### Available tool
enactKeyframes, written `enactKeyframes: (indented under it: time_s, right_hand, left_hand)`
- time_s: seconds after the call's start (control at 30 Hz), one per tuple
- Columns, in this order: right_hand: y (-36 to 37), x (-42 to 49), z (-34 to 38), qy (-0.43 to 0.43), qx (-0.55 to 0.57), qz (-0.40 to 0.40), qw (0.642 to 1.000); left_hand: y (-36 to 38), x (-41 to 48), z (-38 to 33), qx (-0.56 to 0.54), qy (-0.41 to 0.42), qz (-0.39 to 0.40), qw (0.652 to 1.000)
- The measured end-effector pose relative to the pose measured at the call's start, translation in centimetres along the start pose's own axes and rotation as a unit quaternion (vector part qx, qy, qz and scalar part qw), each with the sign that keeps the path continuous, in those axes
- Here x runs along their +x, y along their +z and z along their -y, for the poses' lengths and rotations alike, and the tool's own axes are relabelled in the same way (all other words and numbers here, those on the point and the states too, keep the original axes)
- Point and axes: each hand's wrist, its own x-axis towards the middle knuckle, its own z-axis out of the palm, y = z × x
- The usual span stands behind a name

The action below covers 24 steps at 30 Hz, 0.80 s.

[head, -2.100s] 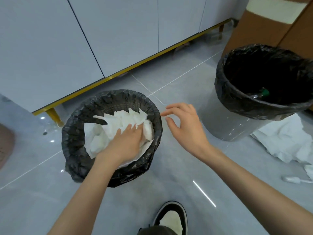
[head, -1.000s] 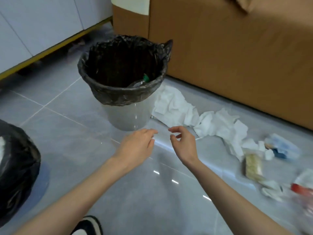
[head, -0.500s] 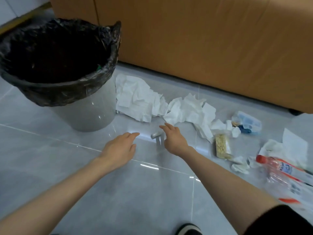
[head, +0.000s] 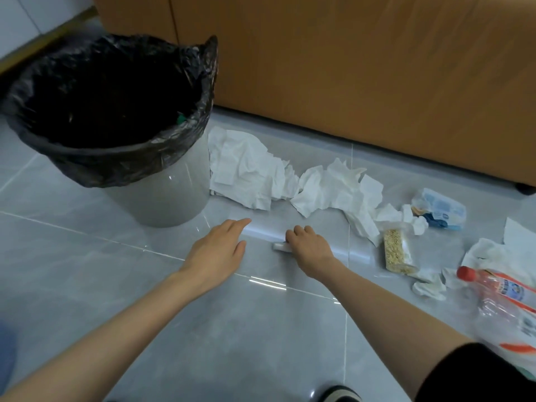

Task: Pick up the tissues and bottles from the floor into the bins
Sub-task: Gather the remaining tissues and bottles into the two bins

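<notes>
Hands [head: 216,252] [head: 310,248] have dropped to grey floor tiles [head: 261,329], right gripping white tube [head: 280,246].

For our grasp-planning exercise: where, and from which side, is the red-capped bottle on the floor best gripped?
Probably round the labelled body of the red-capped bottle, from above: it lies on its side, barrel facing up, with tissues beside its cap.

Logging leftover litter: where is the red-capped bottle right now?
Head view, far right edge: the red-capped bottle lies on the floor, just right of small crumpled tissues.
</notes>
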Motion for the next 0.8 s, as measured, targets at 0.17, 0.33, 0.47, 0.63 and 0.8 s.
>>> enactKeyframes:
  time_s: [0.17,0.33,0.47,0.63,0.8]
  right_hand:
    - [-1.7,-0.6,2.6,0.105,0.390,-0.119,0.907]
    - [-8.0,-1.8,6.1,0.115,0.643,-0.185,0.734]
    - [-12.9,-2.0,8.3,0.068,0.732,-0.204,0.647]
    - [-17.8,-2.5,10.7,0.011,0.757,-0.239,0.608]
    - [-21.7,-2.4,12.9,-0.051,0.746,-0.256,0.613]
  left_hand:
    - [-2.8,-1.1,-0.5,-0.082,0.030,-0.165,0.982]
    - [-7.6,-3.8,-0.6,-0.058,0.075,-0.371,0.924]
    - [-10.8,-4.3,0.0,0.068,0.043,-0.461,0.884]
    - [-12.3,-3.0,3.2,0.178,-0.027,-0.358,0.916]
    - [-13.3,-2.7,5.4,0.212,-0.028,-0.367,0.905]
